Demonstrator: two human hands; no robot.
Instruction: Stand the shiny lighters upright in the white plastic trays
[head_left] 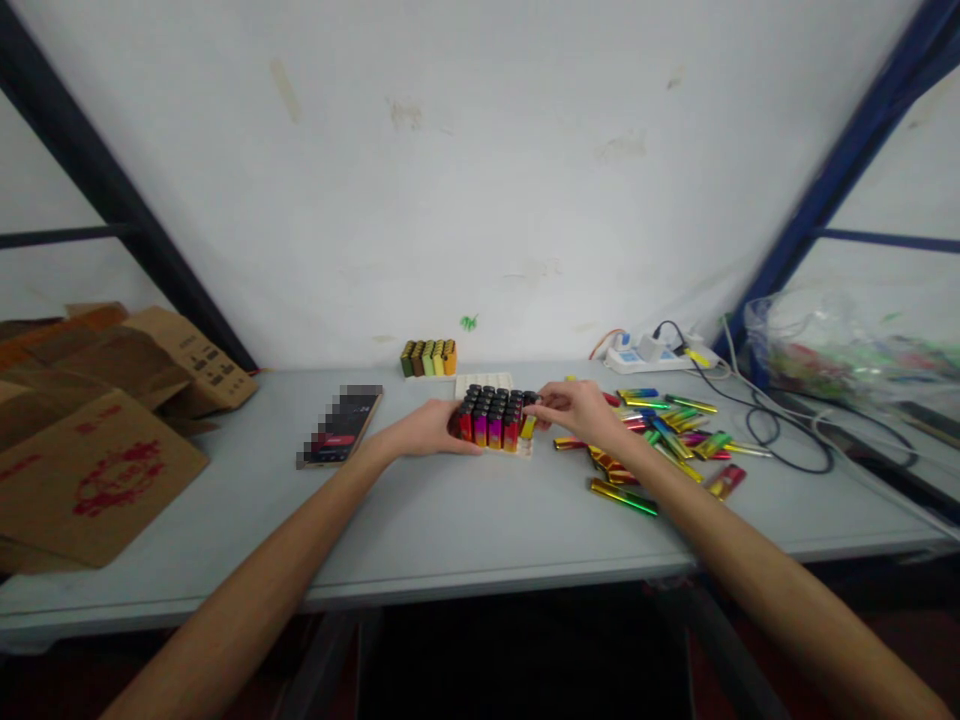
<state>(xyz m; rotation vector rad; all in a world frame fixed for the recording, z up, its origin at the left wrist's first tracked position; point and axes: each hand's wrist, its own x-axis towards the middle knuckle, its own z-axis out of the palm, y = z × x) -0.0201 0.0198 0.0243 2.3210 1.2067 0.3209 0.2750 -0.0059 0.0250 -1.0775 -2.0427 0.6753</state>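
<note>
Upright lighters with black tops (495, 415) stand packed in rows, red, purple and pink, in a pale tray (524, 450) at the middle of the table. My left hand (431, 428) is wrapped round the left side of this block, its thumb along the front. At the block's right end my right hand (574, 408) pinches a yellow lighter (529, 426), which is upright against the other lighters. Right of that hand lies a loose pile of shiny coloured lighters or wrappers (675, 435); which of the two I cannot tell.
Behind stand a second block of green and yellow lighters (428, 358) and a white tray (484, 382). A phone (342, 425) lies left, beside cardboard boxes (101, 475). A power strip (651, 353), cables (799, 465) and a clear plastic bag (825, 340) are at the right.
</note>
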